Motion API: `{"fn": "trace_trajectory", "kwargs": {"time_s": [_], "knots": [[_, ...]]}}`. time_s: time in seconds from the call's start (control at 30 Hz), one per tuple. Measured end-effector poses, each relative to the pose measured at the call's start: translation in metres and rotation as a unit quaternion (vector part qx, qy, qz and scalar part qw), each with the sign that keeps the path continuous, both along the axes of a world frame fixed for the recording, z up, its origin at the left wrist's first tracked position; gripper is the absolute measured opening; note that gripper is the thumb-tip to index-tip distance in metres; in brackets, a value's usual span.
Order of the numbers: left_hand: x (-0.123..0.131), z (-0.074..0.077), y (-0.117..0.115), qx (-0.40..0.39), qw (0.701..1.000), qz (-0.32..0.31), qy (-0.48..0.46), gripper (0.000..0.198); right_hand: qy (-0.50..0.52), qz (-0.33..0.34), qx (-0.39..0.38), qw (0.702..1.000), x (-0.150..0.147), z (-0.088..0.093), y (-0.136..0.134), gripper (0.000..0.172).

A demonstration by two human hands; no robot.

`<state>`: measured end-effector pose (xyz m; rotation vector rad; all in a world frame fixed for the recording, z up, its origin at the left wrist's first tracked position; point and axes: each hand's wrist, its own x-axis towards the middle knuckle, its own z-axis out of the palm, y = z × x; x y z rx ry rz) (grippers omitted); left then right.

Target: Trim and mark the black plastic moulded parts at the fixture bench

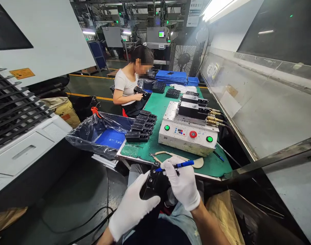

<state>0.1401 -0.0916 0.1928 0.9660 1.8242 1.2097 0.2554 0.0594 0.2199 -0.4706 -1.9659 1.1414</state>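
In a white glove, my left hand (132, 204) is wrapped round a black plastic housing (153, 182), held above my lap at the table's near edge. My gloved right hand (182, 185) pinches a blue marker pen (182, 164). The pen's tip points left and meets the upper end of the housing, close to a small round hole or screw. Just beyond my hands lie side cutters (159, 153) with pale handles. Part of the housing is hidden by my left fingers and thumb.
A white machine (188, 136) with buttons carries black housings. More housings (141, 126) line the green table's (131, 149) left side. A blue bin (109, 137) lined with plastic stands left. Across the table a person (127, 83) handles another housing. A second pen (218, 156) lies right.
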Motion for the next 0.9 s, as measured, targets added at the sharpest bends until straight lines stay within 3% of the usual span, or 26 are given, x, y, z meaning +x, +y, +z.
{"fn": "trace_trajectory", "kwargs": {"time_s": [0.2,0.4,0.63,0.9], "knots": [[0.001,-0.003,0.002,0.000,1.000,0.005,0.005,0.066,-0.010,-0.022,0.100,0.995,-0.003,-0.005,0.005,0.028],[-0.003,-0.004,0.001,-0.008,1.000,0.000,-0.002,0.066,-0.015,0.016,0.031,0.999,0.005,-0.009,-0.004,0.027],[-0.002,-0.005,0.005,-0.016,0.999,-0.001,0.033,0.063,-0.037,0.009,0.123,0.992,0.003,-0.015,-0.011,0.024],[-0.005,-0.014,0.011,-0.030,0.999,-0.006,0.032,0.062,-0.047,0.012,0.133,0.990,0.000,-0.025,-0.005,0.025]]}}
